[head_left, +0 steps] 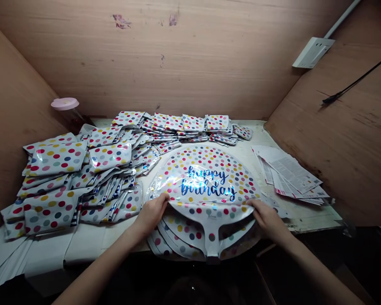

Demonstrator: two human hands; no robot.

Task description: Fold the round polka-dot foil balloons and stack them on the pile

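A flat foil balloon with coloured dots and blue "happy birthday" lettering lies on top of more dotted balloons at the table's front edge. My left hand pinches its left side, and my right hand pinches its right side. Between my hands the lower part of the balloon is raised in a crease, and its white tail hangs toward me over the stack. The fingertips of both hands are closed on the foil.
Piles of folded dotted balloons cover the left and back of the table. Printed paper sheets lie at right. A pink-lidded container stands back left. Wooden walls enclose the table; a socket and black cable are at right.
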